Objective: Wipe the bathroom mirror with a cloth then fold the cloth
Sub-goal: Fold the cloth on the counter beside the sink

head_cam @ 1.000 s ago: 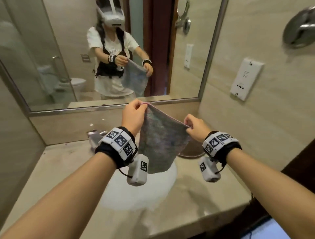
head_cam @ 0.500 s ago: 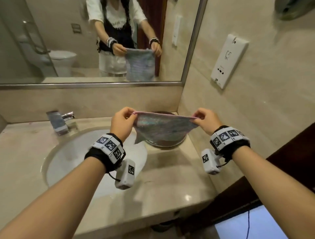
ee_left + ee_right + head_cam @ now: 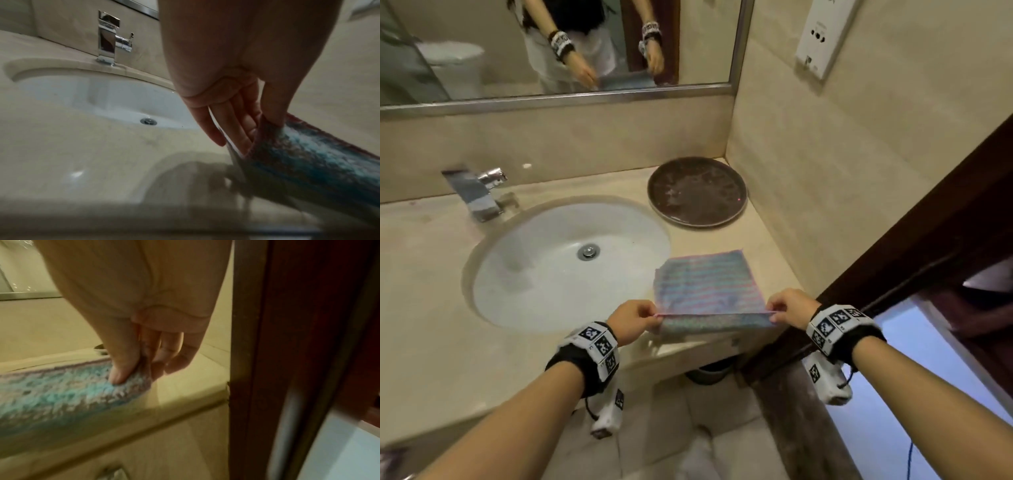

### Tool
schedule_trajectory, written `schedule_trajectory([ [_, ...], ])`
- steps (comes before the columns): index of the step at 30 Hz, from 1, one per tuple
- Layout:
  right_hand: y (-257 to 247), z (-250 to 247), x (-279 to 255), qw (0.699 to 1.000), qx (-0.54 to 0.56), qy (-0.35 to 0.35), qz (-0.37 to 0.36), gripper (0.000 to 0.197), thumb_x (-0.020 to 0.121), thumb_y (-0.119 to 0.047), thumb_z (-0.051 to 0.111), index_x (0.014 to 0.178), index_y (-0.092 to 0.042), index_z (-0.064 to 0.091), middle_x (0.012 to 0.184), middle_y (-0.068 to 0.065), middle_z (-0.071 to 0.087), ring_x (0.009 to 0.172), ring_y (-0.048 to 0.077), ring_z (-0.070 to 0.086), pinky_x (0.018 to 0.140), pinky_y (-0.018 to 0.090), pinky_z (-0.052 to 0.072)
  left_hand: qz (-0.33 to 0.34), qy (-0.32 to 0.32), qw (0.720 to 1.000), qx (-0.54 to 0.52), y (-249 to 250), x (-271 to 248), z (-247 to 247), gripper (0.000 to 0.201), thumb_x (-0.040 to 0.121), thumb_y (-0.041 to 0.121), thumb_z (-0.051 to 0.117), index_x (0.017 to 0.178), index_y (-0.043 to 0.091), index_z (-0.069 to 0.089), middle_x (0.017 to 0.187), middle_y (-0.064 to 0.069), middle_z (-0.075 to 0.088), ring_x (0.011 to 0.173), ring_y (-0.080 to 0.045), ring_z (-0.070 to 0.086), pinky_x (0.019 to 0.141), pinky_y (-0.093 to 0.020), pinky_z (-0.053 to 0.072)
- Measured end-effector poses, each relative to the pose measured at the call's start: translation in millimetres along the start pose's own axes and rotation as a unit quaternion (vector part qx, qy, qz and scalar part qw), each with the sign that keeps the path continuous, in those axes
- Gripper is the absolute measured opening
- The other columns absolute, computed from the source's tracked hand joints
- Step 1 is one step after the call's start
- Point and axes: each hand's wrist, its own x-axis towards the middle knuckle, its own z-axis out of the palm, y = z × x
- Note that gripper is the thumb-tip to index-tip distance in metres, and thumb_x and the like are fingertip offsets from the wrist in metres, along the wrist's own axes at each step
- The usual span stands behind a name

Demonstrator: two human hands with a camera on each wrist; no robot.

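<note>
While the left hand [image 3: 631, 323] pinched the near left corner of the cloth [image 3: 707, 286] between thumb and fingertips, the right hand [image 3: 789, 308] pinched the near right corner the same way, so each grip was closed on the fabric and the near edge ran taut between them. In the left wrist view the thumb pressed the cloth [image 3: 308, 160] against the curled fingers [image 3: 236, 129]; in the right wrist view the thumb pressed down on the cloth [image 3: 61, 394] too. The cloth was a nubby terry square with blue, grey and pink stripes and a pink hem, its far part lying flat on the tabletop [image 3: 431, 308] and its near edge lifted at the front lip. Just left of it sat the white oval sink basin [image 3: 534, 274] with a chrome faucet [image 3: 479, 192] behind. A round dark tray [image 3: 697, 192] stood in the back corner. Above ran the mirror [image 3: 482, 51], beige tiled walls, and a white wall outlet [image 3: 822, 37]; a dark wooden door frame [image 3: 893, 240] stood to the right.
</note>
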Motion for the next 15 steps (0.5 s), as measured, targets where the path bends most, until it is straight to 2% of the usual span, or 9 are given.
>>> schedule_trajectory([
  [2,6.0,12.4,-7.7,0.999,-0.019,-0.033,0.02,0.014,0.082,-0.008,0.068,0.096,-0.006,0.068,0.081,0.001,0.055,0.078,0.011,0.05,0.053,0.008,0.032,0.001,-0.032,0.999,0.038,-7.7,-5.2,9.4,0.024,0.085,0.011,0.065,0.064,0.017,0.057,0.066,-0.002,0.062,0.07,-0.016,0.058,0.078,-0.034,0.046],
  [3,9.6,16.9,-9.8,0.998,-0.022,-0.049,0.037,0.01,0.081,-0.007,0.068,0.091,-0.004,0.069,0.079,0.001,0.056,0.075,0.01,0.051,0.054,0.01,0.034,-0.002,-0.048,0.997,0.054,-8.6,-8.1,13.2,0.024,0.084,0.014,0.067,0.063,0.019,0.057,0.068,-0.003,0.06,0.073,-0.017,0.055,0.076,-0.031,0.043],
  [4,11.1,19.2,-13.7,0.997,-0.03,-0.063,0.045,0.003,0.08,-0.006,0.069,0.079,-0.008,0.067,0.073,-0.001,0.056,0.068,0.007,0.05,0.054,0.013,0.035,-0.004,-0.066,0.996,0.061,-8.2,-10.6,16.8,0.023,0.082,0.018,0.068,0.062,0.021,0.056,0.068,-0.001,0.058,0.074,-0.016,0.053,0.076,-0.028,0.04],
  [6,16.9,19.9,-13.4,0.994,-0.036,-0.084,0.063,0.028,0.079,-0.004,0.07,0.061,-0.02,0.055,0.063,-0.007,0.051,0.057,0.001,0.045,0.053,0.016,0.036,-0.004,-0.098,0.993,0.068,-6.1,-11.7,22.7,0.024,0.081,0.019,0.068,0.061,0.023,0.055,0.068,0.001,0.056,0.077,-0.015,0.051,0.076,-0.026,0.038],
  [7,17.0,16.9,-13.5,0.994,-0.028,-0.079,0.068,0.028,0.079,-0.004,0.07,0.062,-0.021,0.054,0.064,-0.007,0.051,0.058,0.001,0.046,0.056,0.017,0.037,-0.006,-0.099,0.993,0.071,-3.8,-10.8,24.4,0.027,0.083,0.016,0.067,0.061,0.023,0.055,0.068,0.002,0.055,0.078,-0.016,0.051,0.077,-0.027,0.038],
  [9,17.0,7.7,-13.5,0.998,-0.014,-0.043,0.054,0.012,0.079,-0.006,0.07,0.078,-0.015,0.063,0.075,-0.002,0.057,0.069,0.009,0.053,0.067,0.018,0.038,-0.008,-0.069,0.996,0.061,-0.6,-6.6,23.3,0.028,0.086,0.011,0.065,0.062,0.021,0.054,0.069,0.0,0.056,0.078,-0.019,0.052,0.078,-0.03,0.041],
  [11,16.1,-1.3,-8.5,0.999,0.02,0.014,0.035,0.012,0.078,-0.007,0.071,0.085,-0.014,0.064,0.08,0.001,0.058,0.076,0.014,0.054,0.068,0.02,0.039,-0.02,-0.018,0.999,0.019,1.3,-1.3,19.1,0.026,0.087,0.008,0.062,0.063,0.016,0.055,0.07,-0.004,0.059,0.074,-0.021,0.056,0.08,-0.037,0.046],
  [13,12.6,-7.2,0.7,0.995,0.067,0.062,0.029,0.018,0.078,-0.006,0.071,0.074,-0.016,0.058,0.073,0.001,0.057,0.069,0.015,0.054,0.059,0.019,0.041,-0.036,0.038,0.998,-0.028,2.6,5.3,14.6,0.025,0.088,0.006,0.06,0.065,0.013,0.055,0.069,-0.006,0.061,0.07,-0.023,0.059,0.077,-0.038,0.049],
  [15,11.0,-10.7,15.4,0.99,0.092,0.105,0.032,0.03,0.079,-0.005,0.071,0.063,-0.022,0.052,0.067,0.0,0.056,0.067,0.017,0.054,0.058,0.022,0.043,-0.045,0.081,0.996,-0.017,3.3,14.6,10.8,0.026,0.088,0.009,0.06,0.064,0.016,0.056,0.067,-0.002,0.062,0.069,-0.021,0.06,0.072,-0.031,0.046],
])
